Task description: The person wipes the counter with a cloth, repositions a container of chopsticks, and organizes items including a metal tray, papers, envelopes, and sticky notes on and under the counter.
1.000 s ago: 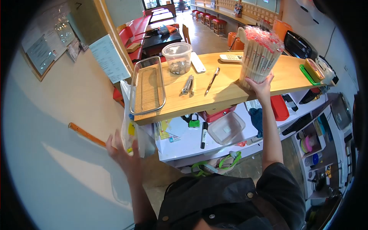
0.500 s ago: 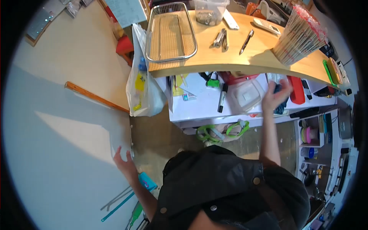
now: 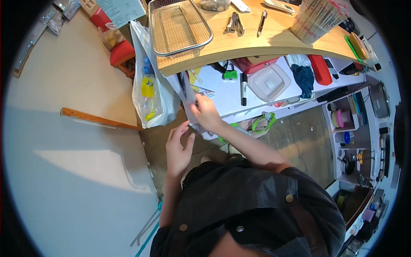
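- Counter (image 3: 257,45): wire basket (image 3: 182,25) at left end; pen (image 3: 262,23) right of basket; wrapped chopsticks (image 3: 314,22) right of pen.
- Shelf (image 3: 227,106) below counter: padlock (image 3: 230,75) left of marker (image 3: 243,89); plastic container (image 3: 269,82) right of marker; cloth (image 3: 302,80) right of container.
- Plastic bag (image 3: 167,109): left of shelf, bottle (image 3: 147,88) inside.
- Right hand (image 3: 206,114): at shelf's left end.
- Left hand (image 3: 179,150): just left of right hand.
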